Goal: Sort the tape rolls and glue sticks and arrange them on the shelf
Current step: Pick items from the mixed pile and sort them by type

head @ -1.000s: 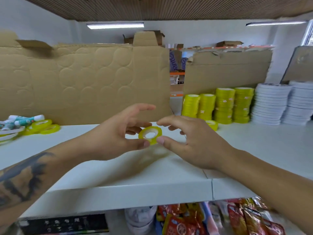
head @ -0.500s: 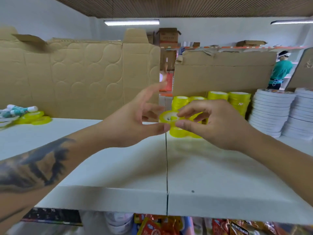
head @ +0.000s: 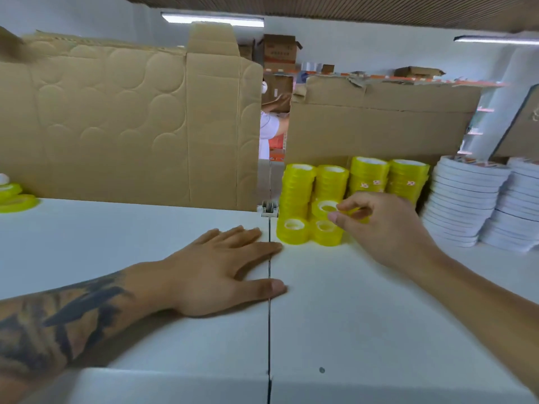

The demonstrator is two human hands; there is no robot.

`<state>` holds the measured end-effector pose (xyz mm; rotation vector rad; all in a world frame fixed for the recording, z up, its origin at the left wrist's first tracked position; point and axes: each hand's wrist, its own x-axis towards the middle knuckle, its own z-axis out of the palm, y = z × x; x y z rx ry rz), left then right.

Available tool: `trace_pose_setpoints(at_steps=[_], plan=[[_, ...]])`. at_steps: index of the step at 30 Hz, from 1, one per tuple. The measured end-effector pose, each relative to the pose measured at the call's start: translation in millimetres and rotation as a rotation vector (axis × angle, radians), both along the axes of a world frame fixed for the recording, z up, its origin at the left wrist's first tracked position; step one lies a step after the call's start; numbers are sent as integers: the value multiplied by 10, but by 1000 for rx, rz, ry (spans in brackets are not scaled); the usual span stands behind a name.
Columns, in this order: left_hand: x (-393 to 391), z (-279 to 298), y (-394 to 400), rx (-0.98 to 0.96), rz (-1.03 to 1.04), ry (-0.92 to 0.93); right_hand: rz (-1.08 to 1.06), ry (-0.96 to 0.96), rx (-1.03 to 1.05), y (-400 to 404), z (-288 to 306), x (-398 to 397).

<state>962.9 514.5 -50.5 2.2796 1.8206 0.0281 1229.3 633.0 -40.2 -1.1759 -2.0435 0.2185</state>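
Note:
My right hand point(head: 379, 228) pinches a small yellow tape roll point(head: 326, 207) between thumb and fingers, on top of a short stack. Two more low yellow stacks point(head: 293, 230) stand in front of it on the white shelf point(head: 364, 316). Behind them rise several taller columns of yellow tape rolls point(head: 370, 177). My left hand point(head: 221, 266) rests flat on the shelf with straight fingers, just left of the stacks, holding nothing. Loose yellow rolls point(head: 16, 199) lie at the far left edge.
Stacks of white tape rolls point(head: 466, 199) fill the right end of the shelf. Tall cardboard sheets point(head: 131, 126) stand along the back. A seam point(head: 269, 316) splits the shelf boards. Another person point(head: 272, 123) shows through the gap between the cardboard.
Both hands held the yellow roll together before. Now only my right hand holds it, moved back onto the short stack, and my left hand has dropped flat onto the shelf.

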Motion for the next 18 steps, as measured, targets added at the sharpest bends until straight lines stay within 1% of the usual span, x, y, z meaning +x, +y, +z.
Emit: trace_pose_setpoints(at_steps=[9, 13, 18], plan=[[0, -1, 11, -41, -20, 61, 15, -37, -49, -34, -87, -34], [3, 7, -1, -52, -17, 57, 1, -76, -83, -38, -90, -40], [12, 27, -4, -53, -14, 52, -4, -59, -131, -77, -76, -52]])
